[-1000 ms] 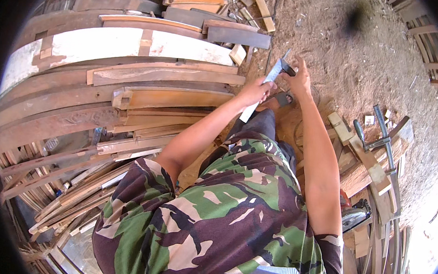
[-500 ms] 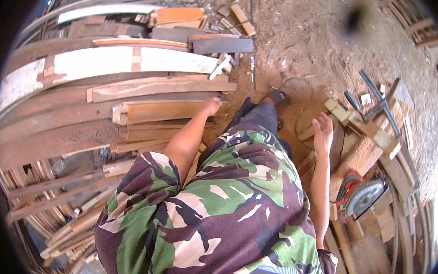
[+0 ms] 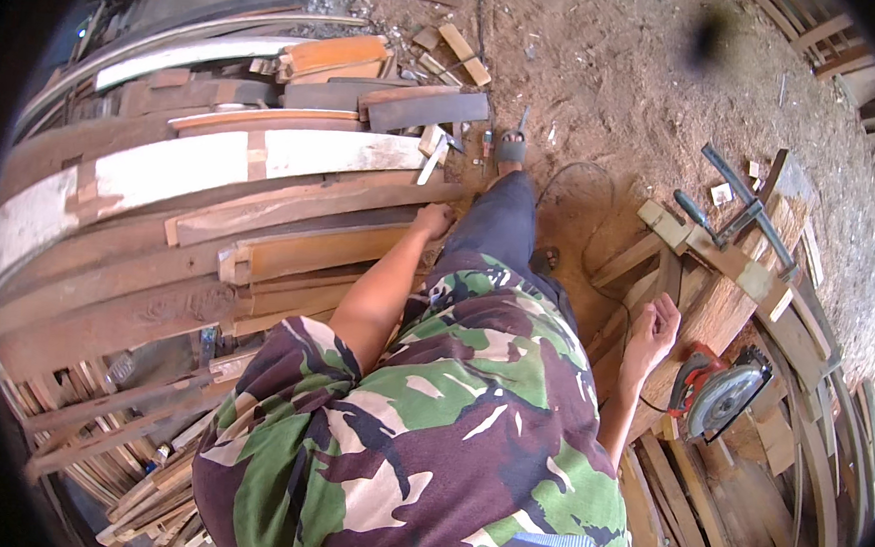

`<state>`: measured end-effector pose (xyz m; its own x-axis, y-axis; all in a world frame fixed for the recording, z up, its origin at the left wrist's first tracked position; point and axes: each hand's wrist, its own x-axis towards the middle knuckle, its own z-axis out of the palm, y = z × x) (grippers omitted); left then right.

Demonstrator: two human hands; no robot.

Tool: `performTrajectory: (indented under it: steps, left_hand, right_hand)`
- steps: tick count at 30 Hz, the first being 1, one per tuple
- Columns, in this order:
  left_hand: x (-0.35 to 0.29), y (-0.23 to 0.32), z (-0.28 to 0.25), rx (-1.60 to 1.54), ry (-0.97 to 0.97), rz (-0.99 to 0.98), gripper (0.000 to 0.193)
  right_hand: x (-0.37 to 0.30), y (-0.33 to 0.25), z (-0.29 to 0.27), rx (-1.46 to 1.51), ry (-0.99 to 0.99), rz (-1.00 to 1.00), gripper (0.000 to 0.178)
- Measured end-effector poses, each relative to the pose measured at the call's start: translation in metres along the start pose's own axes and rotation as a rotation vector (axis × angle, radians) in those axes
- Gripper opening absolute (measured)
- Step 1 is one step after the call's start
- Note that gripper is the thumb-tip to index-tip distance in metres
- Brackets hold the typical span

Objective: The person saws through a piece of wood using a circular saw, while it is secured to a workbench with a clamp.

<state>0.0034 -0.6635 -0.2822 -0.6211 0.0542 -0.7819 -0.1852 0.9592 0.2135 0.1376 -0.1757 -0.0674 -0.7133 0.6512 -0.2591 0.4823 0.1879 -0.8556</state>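
Note:
My left hand (image 3: 434, 220) hangs beside the ends of stacked boards, its fingers curled in, with nothing seen in them. Near it lie an orange-brown board (image 3: 323, 255) and a long brown plank (image 3: 301, 205). My right hand (image 3: 654, 327) is in the air over the near side of a thick wooden beam (image 3: 711, 312). Its fingers are loosely bent and apart, holding nothing. Just right of that hand rests a red circular saw (image 3: 721, 396) with a grey guard. Farther off, a bar clamp (image 3: 747, 214) sits across wood pieces on the beam.
White-painted planks (image 3: 189, 163) and more timber fill the left side. A square-like tool (image 3: 434, 157) lies on the board ends. My sandalled foot (image 3: 511, 148) is on the dirt floor (image 3: 619, 94). A cable (image 3: 593, 233) loops over the ground. Curved boards (image 3: 684, 499) lie near right.
I have stepped, one foot now farther ahead. My right hand has dropped back toward the saw, its fingers curling more. My left hand has shifted slightly along the board ends.

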Motion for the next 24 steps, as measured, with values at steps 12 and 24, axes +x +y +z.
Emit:
performTrajectory:
  steps: [12, 24]
  left_hand:
    - [0.229, -0.037, -0.071, -0.200, 0.031, -0.049, 0.034]
    - [0.649, -0.031, -0.125, -0.259, 0.306, 0.025, 0.053]
  right_hand:
    - [0.007, 0.017, 0.076, -0.452, -0.561, 0.297, 0.027]
    - [-0.034, 0.018, 0.036, -0.564, -0.551, 1.172, 0.031]
